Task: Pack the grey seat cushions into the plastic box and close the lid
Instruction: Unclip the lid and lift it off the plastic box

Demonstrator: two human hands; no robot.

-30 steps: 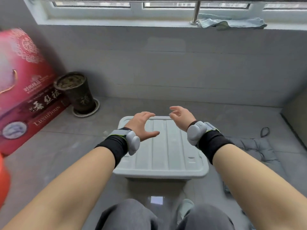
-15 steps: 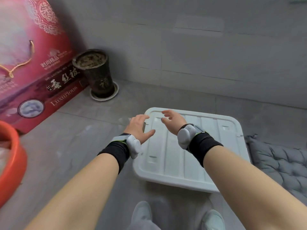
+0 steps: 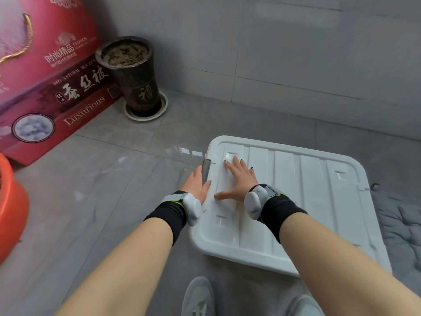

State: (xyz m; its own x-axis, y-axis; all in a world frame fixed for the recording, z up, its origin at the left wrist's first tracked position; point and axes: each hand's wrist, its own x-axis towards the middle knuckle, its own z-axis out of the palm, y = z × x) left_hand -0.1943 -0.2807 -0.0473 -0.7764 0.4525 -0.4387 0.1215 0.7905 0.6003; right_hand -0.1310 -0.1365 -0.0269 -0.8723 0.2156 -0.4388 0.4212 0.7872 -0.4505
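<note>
View: one head-worn camera looking down at a grey tiled floor beside a grey tiled wall.
Plastic box (image 3: pixel 293 201): one, white, at about 4 o'clock from the frame centre; only its ribbed lid shows, lying shut on top, so the box walls and anything inside are hidden.
Latch (image 3: pixel 206 170): one dark grey clip at the lid's 9 o'clock edge; the matching side at 3 o'clock is hard to make out.
Left hand (image 3: pixel 197 183): curled over the lid's 9 o'clock edge at the latch, thumb on the lid top, the fingers hidden over the side, so I cannot tell whether they grip the clip.
Right hand (image 3: pixel 237 179): flat on the lid just beside the left hand, fingers spread wide, holding nothing.
Wrists: two, each with a black band and a white device.
Grey seat cushions (image 3: pixel 401 226): quilted grey fabric on the floor at the box's 3 o'clock side, touching it and cut off by the frame edge; the count cannot be told.
Shoes (image 3: pixel 198 297): two pale toes at 6 o'clock, cut off.
Flowerpot (image 3: pixel 132 76): one, dark, on a saucer at 11 o'clock, filled with soil.
Red gift box (image 3: pixel 45 71): one, at 10 o'clock, partly cut off.
Orange basin (image 3: pixel 11 208): one, at 9 o'clock, mostly out of frame.
</note>
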